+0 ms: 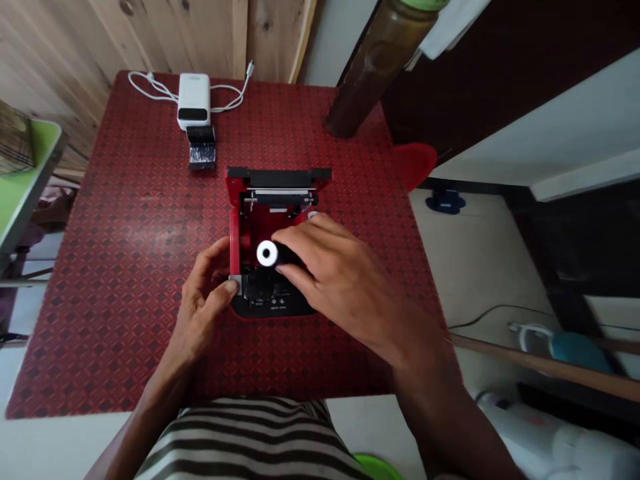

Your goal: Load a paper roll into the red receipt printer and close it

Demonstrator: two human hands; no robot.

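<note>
Roll: in the right fingertips, over the open inside of the box; whether it touches anything there, I cannot tell.
Right hand: closed on the roll between thumb and fingers, so its white end stays free, pointing to the left hand.
Box: between both hands, open side up, which seems to give the right hand room.
Left hand: gripping the box's side wall, thumb on a grey plate at the near corner, probably to keep the box steady.
Lid: raised, beyond the right hand's fingers, so it does not block them.
White device: with its cable, well beyond the left hand.
Bottle: standing far beyond the right hand, apart from the work.
</note>
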